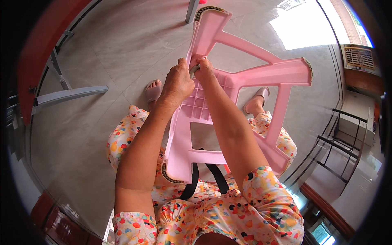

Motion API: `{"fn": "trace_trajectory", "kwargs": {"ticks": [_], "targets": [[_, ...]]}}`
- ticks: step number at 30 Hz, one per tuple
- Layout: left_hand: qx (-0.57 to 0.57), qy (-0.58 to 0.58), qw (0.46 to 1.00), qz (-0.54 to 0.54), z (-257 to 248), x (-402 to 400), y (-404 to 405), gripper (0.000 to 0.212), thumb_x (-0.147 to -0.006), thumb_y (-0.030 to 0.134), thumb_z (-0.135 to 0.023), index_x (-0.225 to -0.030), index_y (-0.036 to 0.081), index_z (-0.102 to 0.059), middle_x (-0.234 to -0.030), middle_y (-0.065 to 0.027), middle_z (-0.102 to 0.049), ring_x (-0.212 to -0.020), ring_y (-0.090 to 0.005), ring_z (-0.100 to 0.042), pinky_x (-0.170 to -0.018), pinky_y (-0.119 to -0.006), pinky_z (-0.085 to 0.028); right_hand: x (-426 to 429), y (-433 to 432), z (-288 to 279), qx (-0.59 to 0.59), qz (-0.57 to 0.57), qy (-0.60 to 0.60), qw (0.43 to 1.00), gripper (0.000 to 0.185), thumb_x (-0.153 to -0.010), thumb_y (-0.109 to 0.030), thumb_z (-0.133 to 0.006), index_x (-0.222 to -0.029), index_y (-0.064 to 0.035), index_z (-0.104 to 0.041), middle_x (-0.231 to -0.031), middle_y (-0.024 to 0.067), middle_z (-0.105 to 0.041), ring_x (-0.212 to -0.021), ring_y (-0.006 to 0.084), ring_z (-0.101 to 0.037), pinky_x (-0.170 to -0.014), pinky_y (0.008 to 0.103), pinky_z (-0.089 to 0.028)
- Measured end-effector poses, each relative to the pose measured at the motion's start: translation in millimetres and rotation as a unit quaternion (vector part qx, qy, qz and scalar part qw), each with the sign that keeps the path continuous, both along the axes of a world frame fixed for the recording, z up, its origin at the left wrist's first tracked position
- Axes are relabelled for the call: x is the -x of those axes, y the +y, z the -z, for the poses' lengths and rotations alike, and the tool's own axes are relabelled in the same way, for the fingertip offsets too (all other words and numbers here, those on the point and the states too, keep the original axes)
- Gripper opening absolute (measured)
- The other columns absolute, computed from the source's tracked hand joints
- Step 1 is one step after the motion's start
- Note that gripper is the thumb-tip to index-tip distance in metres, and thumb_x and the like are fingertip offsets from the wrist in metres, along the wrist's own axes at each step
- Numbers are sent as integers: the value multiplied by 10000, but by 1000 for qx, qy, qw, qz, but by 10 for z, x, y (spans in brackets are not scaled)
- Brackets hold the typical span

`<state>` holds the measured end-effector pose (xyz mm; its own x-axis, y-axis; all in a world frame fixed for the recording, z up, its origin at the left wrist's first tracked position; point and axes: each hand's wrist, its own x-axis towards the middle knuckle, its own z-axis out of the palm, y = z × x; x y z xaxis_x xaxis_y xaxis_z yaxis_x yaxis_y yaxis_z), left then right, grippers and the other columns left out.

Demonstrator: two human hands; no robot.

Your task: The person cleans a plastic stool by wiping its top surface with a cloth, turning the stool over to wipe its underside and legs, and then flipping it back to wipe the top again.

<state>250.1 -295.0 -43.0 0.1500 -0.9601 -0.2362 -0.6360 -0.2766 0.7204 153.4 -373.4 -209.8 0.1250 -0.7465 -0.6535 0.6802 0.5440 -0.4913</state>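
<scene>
A pink plastic stool (260,75) is tipped over in front of my body, with its legs spread and the ribbed underside of its seat (196,104) facing me. Dark ridged strips line the leg ends. My left hand (180,80) is closed at the stool's left edge, with its fingertips hidden. Close beside it, my right hand (204,70) is curled at the inner side of the same edge. A small grey piece (194,70), too covered to identify, shows between both hands against the right fingers.
A red-topped table (39,39) with grey metal legs (70,95) stands at the left. To the right is a black metal rack (340,147) near a white box (355,113). My sandalled feet (154,91) rest on the grey tiled floor (122,55) around the stool.
</scene>
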Motion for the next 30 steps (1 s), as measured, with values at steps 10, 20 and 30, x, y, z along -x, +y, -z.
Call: {"fn": "trace_trajectory", "kwargs": {"ticks": [10,20,30], "targets": [[-16,1,1000,5,-42,6,-51,224,-648,-82,-391,-870,-71,-415,-839,-342,-531,-876,-478,-501,-754,-479,-409,-1,-210,-588,-11,109,-148,983,77,-796,-58,-400,-795,-4,-454,-759,103,-503,-669,202,-519,-545,314,-457],[71,-15,997,42,167,-57,-28,226,-646,-54,-477,-861,-72,-409,-746,-325,-544,-758,-453,-559,-695,-457,-469,-48,-189,-2030,122,4,-185,975,251,-707,-29,-412,-949,31,-438,-917,182,-509,-861,298,-528,-748,421,-465],[-13,-4,999,34,30,-56,-54,276,-622,-47,-461,-884,-115,-407,-784,-355,-538,-817,-458,-553,-759,-451,-456,578,0,-1842,175,22,-212,961,458,-759,-120,-406,-1194,23,-413,-1208,159,-472,-1153,316,-406,-992,485,-275]]}}
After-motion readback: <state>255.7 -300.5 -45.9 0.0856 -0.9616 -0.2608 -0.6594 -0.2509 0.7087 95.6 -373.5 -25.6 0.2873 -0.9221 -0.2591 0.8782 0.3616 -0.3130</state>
